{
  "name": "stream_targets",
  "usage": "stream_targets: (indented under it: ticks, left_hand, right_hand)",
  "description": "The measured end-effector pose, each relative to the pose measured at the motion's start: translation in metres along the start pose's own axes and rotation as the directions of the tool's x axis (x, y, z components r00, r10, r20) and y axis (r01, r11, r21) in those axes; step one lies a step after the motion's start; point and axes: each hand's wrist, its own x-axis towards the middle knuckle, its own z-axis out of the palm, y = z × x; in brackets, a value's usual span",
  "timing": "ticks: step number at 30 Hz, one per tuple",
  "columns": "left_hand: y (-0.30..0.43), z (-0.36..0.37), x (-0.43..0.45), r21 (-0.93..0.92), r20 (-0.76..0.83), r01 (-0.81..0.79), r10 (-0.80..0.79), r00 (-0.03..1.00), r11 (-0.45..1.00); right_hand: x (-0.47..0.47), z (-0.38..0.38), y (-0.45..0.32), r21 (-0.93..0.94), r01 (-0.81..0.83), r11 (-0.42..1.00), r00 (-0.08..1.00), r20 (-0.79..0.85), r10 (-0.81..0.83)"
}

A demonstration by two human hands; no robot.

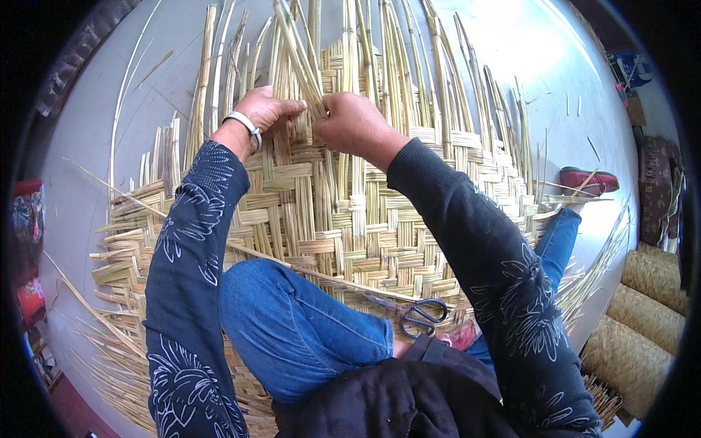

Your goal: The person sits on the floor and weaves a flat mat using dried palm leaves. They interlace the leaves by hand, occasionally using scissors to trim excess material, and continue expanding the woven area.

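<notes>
A large mat of split reed strips [378, 249] in a broad over-under weave lies before me and under my bent leg. Long loose strip ends fan out from its far edge. At that far part, my right hand [353, 123] grips a small bundle of reed strips [298, 57], which slants up and away to the left. My left hand [268, 112], with a pale bracelet on its wrist, is just left of the bundle. Its thumb points toward the strips; its fingers are partly hidden, so whether it pinches one cannot be told.
Scissors with dark looped handles [411, 315] lie on the mat by my knee. A long thin reed [263, 257] crosses the weave. Loose reeds [104, 350] spread at lower left. Rolled woven mats [630, 345] lie at right, beyond a red shoe [589, 182] on my outstretched foot.
</notes>
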Motion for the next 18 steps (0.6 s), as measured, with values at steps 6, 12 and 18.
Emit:
stream_targets:
  ticks: [6, 12, 18]
  left_hand:
    - [-0.007, 0.010, -0.016, -0.130, -0.088, -0.133, 0.122, 0.989, 0.983]
    - [-0.015, 0.010, -0.012, -0.065, -0.138, -0.154, 0.144, 0.980, 0.986]
    - [-0.011, -0.001, -0.031, -0.397, 0.201, -0.102, 0.195, 0.960, 0.912]
  right_hand:
    - [0.000, 0.019, 0.014, 0.196, -0.110, 0.975, 0.992, -0.041, 0.120]
    - [0.009, 0.036, 0.024, 0.326, -0.111, 0.939, 0.980, -0.121, 0.158]
    - [0.008, 0.038, 0.021, 0.314, -0.131, 0.941, 0.977, -0.118, 0.175]
